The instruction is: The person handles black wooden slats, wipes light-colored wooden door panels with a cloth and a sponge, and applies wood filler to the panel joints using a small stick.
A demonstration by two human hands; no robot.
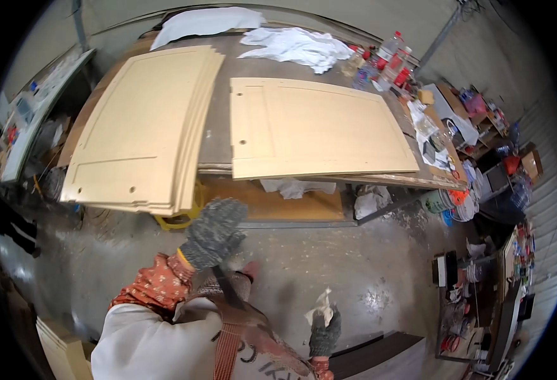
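My left hand [212, 233], in a grey knit glove with a yellow cuff edge, is raised in front of me near the table's front edge. Its fingers look loosely extended, and I see nothing in them. Low on the right, my gloved right hand [326, 332] is closed around a crumpled off-white rag [320, 308]. Across the table lies a pale yellow cabinet door panel [316, 130], with two small round holes at its left end. Left of it is a stack of similar panels [130, 126], overhanging the front edge.
White cloths [294, 47] and plastic bottles [389, 47] stand along the back of the table [218, 126]. A yellow stool [180, 218] is partly under it. Cluttered shelves [475, 304] line the right side. Dark boards [380, 358] lie beside my right hand. A person's legs [16, 221] show at far left.
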